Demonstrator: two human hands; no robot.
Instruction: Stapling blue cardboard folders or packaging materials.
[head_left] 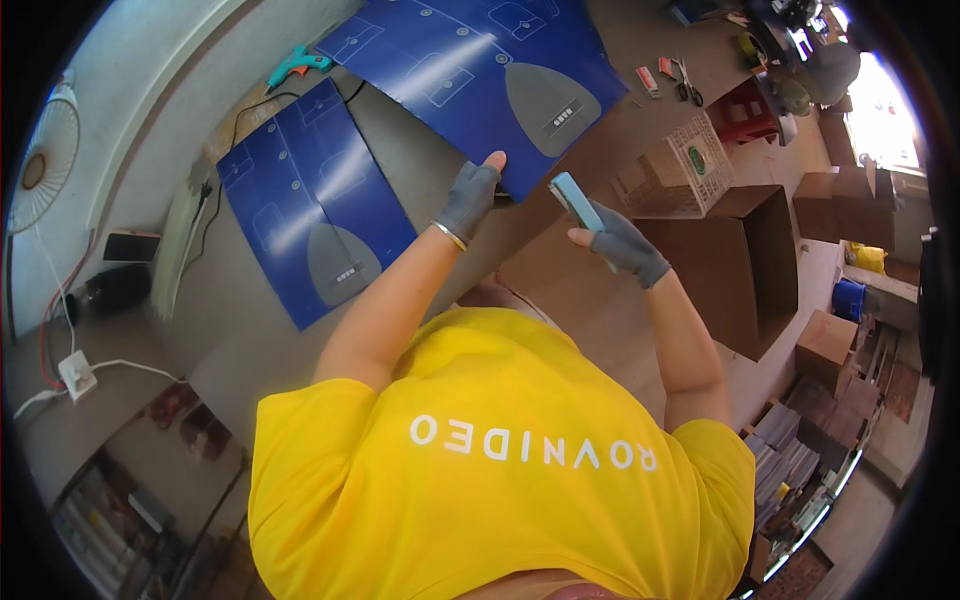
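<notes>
Blue printed sheet (315,200) number one is lying on the gray worktop (235,295) over on the left, nobody touching it, with a teal glue gun (298,65) just beyond its far end. Next along is the bigger blue sheet (480,90), near corner right by the worktop edge. Left hand (470,198), gray glove with the thumb tip bare, is closed on its near edge: thumb on top, other fingers hidden, so can't tell how they sit underneath. Then there's a light blue stapler (578,203), or so it looks, apart from the sheet, with the right hand (625,245) wrapped around it. Open cardboard box (712,270) farther right. My guess is it's a steady-and-line-up step; next move calls for a firm sheet edge and a well-aimed stapler.
</notes>
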